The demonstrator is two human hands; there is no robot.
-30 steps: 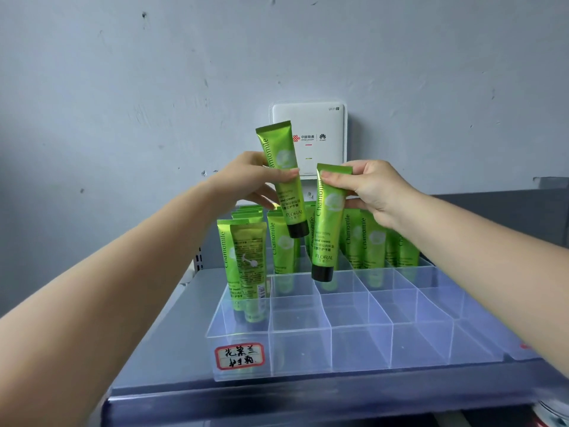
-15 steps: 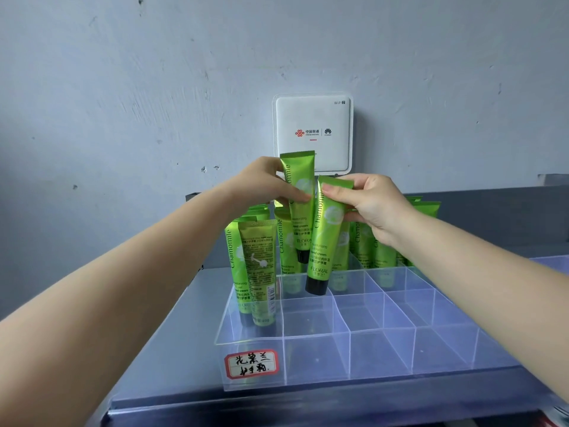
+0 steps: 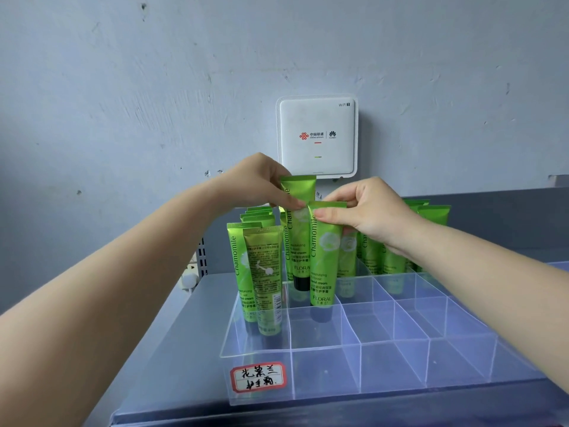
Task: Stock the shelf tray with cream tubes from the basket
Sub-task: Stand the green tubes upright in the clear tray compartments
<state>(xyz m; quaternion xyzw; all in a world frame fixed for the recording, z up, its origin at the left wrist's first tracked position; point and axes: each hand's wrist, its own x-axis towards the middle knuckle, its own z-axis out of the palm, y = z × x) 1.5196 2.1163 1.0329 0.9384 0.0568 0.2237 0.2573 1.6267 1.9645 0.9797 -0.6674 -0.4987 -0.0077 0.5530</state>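
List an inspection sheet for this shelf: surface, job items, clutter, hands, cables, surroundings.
Surface: grey shelf top bearing a clear divided tray; front compartments bare.
Job's things: green cream tubes stand cap-down in the back rows and left column; handwritten label on the tray front.
Clutter: nothing seen.
Hands: left hand pinches the rear tube; right hand pinches the front tube, its cap inside a compartment.
Cables: nothing seen.
Surroundings: scuffed grey wall; white WiFi box mounted on it; basket not in view.

Tubes (image 3: 263, 272) stand in the tray's (image 3: 363, 369) rear compartments, router (image 3: 317, 135) behind
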